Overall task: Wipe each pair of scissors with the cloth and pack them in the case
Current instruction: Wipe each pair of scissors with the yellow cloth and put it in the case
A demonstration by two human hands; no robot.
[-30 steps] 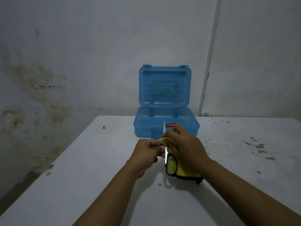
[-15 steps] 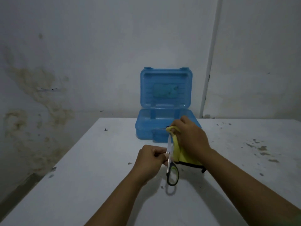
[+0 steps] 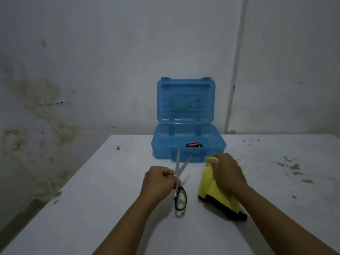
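Note:
A pair of scissors (image 3: 179,181) with green-and-black handles stands in front of me, blades spread apart and pointing at the case. My left hand (image 3: 159,180) grips it at the pivot, above the table. To its right, my right hand (image 3: 227,169) grips a yellow cloth (image 3: 214,190) with a black edge, whose lower end rests on the table. A blue plastic case (image 3: 187,144) sits open at the table's far edge, lid upright. Inside it lies something with red-and-black handles (image 3: 193,144), likely another pair of scissors.
The white table (image 3: 92,199) has dark specks and stains at its right side (image 3: 292,167). Its left edge drops to the floor. A stained wall stands close behind the case, with a white pipe (image 3: 232,85) running up it.
My right hand has drawn the cloth off the blades and moved right, away from the scissors. The blades, shut before, now stand spread apart.

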